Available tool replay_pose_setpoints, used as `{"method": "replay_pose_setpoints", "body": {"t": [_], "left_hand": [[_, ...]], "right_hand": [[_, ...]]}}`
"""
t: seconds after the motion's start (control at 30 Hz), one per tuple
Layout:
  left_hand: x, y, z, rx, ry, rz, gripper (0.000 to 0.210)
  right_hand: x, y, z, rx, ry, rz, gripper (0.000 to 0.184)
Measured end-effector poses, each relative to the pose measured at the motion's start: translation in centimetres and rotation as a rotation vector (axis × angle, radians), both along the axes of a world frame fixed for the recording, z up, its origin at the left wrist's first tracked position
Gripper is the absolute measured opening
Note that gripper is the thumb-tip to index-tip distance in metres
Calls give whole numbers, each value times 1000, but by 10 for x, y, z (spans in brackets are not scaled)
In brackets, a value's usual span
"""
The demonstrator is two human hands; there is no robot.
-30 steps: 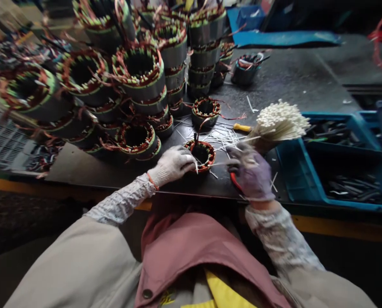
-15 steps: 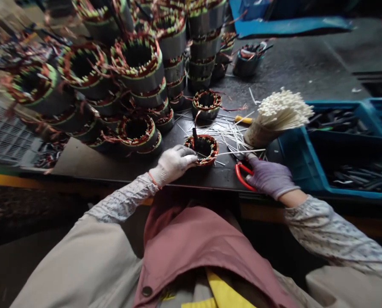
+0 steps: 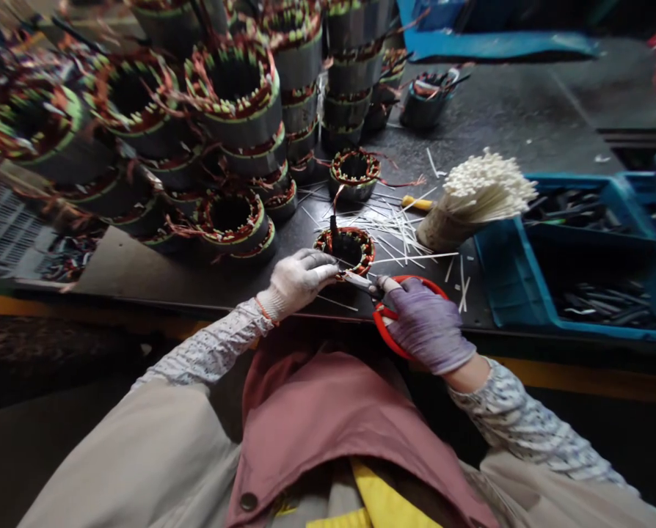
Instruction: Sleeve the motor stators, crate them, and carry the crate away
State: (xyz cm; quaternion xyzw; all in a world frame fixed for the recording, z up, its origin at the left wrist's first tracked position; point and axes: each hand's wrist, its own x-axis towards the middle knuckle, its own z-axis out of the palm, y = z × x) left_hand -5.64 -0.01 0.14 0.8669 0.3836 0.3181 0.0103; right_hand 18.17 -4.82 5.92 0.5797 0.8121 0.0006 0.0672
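Note:
A small motor stator (image 3: 365, 248) with copper windings and a black lead standing up inside sits near the table's front edge. My left hand (image 3: 300, 280), in a white glove, grips its front left rim, with the fingertips at the windings. My right hand (image 3: 430, 323), in a purple glove, is closed round red-handled scissors (image 3: 381, 317). Their blades point left and meet the stator's front rim, close to my left fingertips. Whether the blades are apart is hard to see. Thin white sticks (image 3: 402, 235) lie scattered behind and right of the stator.
Stacked stators (image 3: 254, 143) fill the left and back left. Another small stator (image 3: 354, 192) stands behind. To the right are a bundle of white sticks (image 3: 460, 220) in a holder, a yellow handle (image 3: 416, 203) and blue bins (image 3: 542, 282) with dark pieces.
My right hand has moved left with the scissors, bringing the blades from beside the scattered sticks to the stator's front rim. My left hand stays on the stator.

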Motion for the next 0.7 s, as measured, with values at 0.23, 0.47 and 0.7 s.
{"method": "replay_pose_setpoints", "body": {"t": [0.23, 0.47, 0.7], "left_hand": [[-2, 0, 1, -36, -2, -3, 23], [-1, 1, 5, 44, -19, -14, 20], [-1, 1, 8, 59, 1, 0, 20]], "right_hand": [[6, -5, -11, -43, -3, -3, 48], [33, -10, -23, 106, 210, -171, 48], [27, 3, -30, 59, 266, -127, 48]]}}
